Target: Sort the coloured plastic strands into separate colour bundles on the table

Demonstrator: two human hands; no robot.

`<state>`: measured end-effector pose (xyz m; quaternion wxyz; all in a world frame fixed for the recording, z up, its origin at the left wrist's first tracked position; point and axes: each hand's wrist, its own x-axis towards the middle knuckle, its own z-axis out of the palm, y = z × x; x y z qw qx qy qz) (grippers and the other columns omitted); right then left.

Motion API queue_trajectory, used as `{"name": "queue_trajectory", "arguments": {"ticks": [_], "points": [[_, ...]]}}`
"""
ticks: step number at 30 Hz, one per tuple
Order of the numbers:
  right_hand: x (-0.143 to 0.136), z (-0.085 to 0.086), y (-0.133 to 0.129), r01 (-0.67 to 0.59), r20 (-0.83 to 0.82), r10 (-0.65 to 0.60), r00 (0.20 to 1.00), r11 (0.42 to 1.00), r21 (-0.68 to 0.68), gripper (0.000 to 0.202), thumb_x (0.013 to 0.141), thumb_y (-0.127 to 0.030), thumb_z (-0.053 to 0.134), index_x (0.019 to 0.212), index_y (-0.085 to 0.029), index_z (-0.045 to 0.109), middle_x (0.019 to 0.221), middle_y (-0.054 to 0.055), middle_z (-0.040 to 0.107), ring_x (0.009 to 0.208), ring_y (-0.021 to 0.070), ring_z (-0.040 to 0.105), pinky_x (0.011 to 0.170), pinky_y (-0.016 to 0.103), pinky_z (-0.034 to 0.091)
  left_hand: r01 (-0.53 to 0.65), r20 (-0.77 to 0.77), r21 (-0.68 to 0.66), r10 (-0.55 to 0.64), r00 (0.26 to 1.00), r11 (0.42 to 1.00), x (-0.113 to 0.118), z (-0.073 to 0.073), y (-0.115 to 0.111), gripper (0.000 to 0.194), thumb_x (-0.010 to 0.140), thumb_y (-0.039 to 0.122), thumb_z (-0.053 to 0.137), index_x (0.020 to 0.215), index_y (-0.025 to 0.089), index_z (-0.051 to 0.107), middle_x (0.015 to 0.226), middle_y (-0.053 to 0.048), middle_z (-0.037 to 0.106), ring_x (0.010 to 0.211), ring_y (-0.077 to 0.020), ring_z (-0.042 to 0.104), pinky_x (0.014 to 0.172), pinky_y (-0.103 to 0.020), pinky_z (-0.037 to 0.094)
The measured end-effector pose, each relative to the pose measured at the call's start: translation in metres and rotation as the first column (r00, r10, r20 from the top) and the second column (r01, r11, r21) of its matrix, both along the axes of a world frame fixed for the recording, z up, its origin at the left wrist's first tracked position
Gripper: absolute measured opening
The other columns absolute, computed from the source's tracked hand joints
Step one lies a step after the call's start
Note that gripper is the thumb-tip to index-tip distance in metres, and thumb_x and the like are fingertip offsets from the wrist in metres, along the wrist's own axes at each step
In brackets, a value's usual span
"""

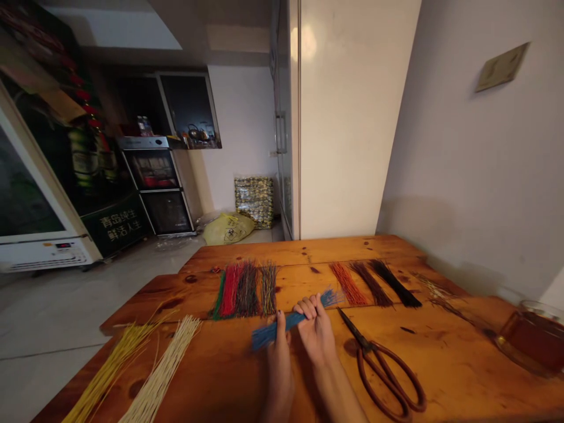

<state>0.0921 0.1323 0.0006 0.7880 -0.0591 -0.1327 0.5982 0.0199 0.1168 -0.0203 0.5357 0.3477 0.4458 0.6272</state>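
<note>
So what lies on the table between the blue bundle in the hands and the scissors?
Only bare wooden table: the head view shows nothing between the blue bundle and the scissors.

On the counter, both hands hold a wire bundle near the middle, the left hand just left of the right hand. Scissors lie right of them, and two long bundles lie at the near left. Farther back a mixed row of wires lies to the left and three bundles to the right; a glass vessel sits at the far right edge.
</note>
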Motion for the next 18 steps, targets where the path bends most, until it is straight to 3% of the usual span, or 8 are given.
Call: {"name": "queue_trajectory", "arguments": {"ticks": [4, 6, 8, 10, 12, 13, 15, 18], "points": [[0.007, -0.01, -0.001, 0.11, 0.037, -0.109, 0.993, 0.994, -0.026, 0.044, 0.081, -0.031, 0.058, 0.054, -0.021, 0.024, 0.043, -0.012, 0.016, 0.036, 0.0059, 0.014, 0.036, 0.017, 0.027, -0.105, -0.149, 0.021, 0.107, 0.983, 0.994, -0.034, -0.005, -0.018, 0.033, 0.07, 0.052, 0.06, 0.082, 0.022, 0.053, 0.079, 0.001, 0.056, 0.077, -0.0159, 0.055, 0.068, -0.025, 0.044], [0.007, -0.012, -0.004, 0.156, 0.055, -0.153, 0.987, 0.986, -0.054, 0.05, 0.079, -0.031, 0.058, 0.053, -0.021, 0.017, 0.04, -0.012, 0.013, 0.036, 0.0063, 0.007, 0.033, 0.018, 0.022, -0.178, -0.231, 0.042, 0.183, 0.956, 0.983, -0.056, 0.002, -0.028, 0.032, 0.073, 0.053, 0.054, 0.083, 0.022, 0.051, 0.077, 0.0, 0.055, 0.074, -0.0174, 0.056, 0.068, -0.028, 0.045], [0.004, -0.011, -0.006, 0.161, 0.064, -0.156, 0.986, 0.984, -0.081, 0.051, 0.078, -0.029, 0.058, 0.053, -0.021, 0.014, 0.039, -0.013, 0.012, 0.036, 0.0064, 0.003, 0.032, 0.019, 0.018, -0.238, -0.369, 0.174, 0.287, 0.884, 0.956, -0.074, 0.017, -0.039, 0.031, 0.074, 0.052, 0.052, 0.084, 0.022, 0.049, 0.075, 0.0, 0.054, 0.071, -0.0196, 0.056, 0.069, -0.033, 0.047], [-0.002, -0.006, -0.009, 0.152, 0.056, -0.147, 0.988, 0.983, -0.107, 0.05, 0.078, -0.03, 0.057, 0.053, -0.021, 0.015, 0.04, -0.013, 0.012, 0.037, 0.0063, 0.002, 0.032, 0.02, 0.017, -0.112, -0.599, 0.415, 0.364, 0.713, 0.903, -0.083, 0.038, -0.052, 0.028, 0.075, 0.044, 0.056, 0.094, 0.023, 0.053, 0.092, -0.005, 0.058, 0.091, -0.0242, 0.056, 0.084, -0.039, 0.043], [-0.01, 0.002, -0.012, 0.157, 0.038, -0.153, 0.988, 0.979, -0.127, 0.05, 0.079, -0.032, 0.056, 0.054, -0.021, 0.016, 0.041, -0.013, 0.012, 0.037, 0.0061, 0.002, 0.032, 0.02, 0.015, 0.188, -0.767, 0.521, 0.36, 0.532, 0.833, -0.08, 0.059, -0.061, 0.026, 0.082, 0.032, 0.046, 0.106, 0.025, 0.054, 0.11, -0.008, 0.058, 0.109, -0.0253, 0.05, 0.097, -0.043, 0.035], [-0.015, 0.007, -0.015, 0.16, 0.03, -0.157, 0.987, 0.978, -0.137, 0.05, 0.079, -0.033, 0.056, 0.054, -0.021, 0.016, 0.041, -0.013, 0.012, 0.038, 0.0061, 0.002, 0.033, 0.02, 0.014, 0.33, -0.818, 0.51, 0.33, 0.471, 0.794, -0.075, 0.067, -0.063, 0.031, 0.084, 0.028, 0.043, 0.113, 0.025, 0.051, 0.115, -0.008, 0.058, 0.111, -0.0241, 0.049, 0.098, -0.042, 0.034], [-0.024, 0.017, -0.022, 0.158, 0.018, -0.158, 0.987, 0.975, -0.155, 0.05, 0.079, -0.034, 0.057, 0.053, -0.021, 0.016, 0.04, -0.012, 0.013, 0.038, 0.006, 0.003, 0.033, 0.02, 0.014, 0.48, -0.891, 0.427, 0.264, 0.37, 0.767, -0.063, 0.075, -0.061, 0.038, 0.083, 0.025, 0.041, 0.121, 0.023, 0.049, 0.122, -0.009, 0.056, 0.114, -0.0244, 0.048, 0.1, -0.042, 0.031], [-0.032, 0.028, -0.033, 0.162, 0.012, -0.162, 0.987, 0.973, -0.167, 0.049, 0.079, -0.034, 0.058, 0.053, -0.02, 0.018, 0.041, -0.012, 0.015, 0.038, 0.006, 0.007, 0.035, 0.021, 0.016, 0.509, -0.947, 0.216, 0.053, 0.316, 0.833, -0.047, 0.066, -0.046, 0.037, 0.084, 0.026, 0.042, 0.119, 0.021, 0.052, 0.114, -0.011, 0.061, 0.102, -0.0261, 0.057, 0.087, -0.039, 0.04]]}}
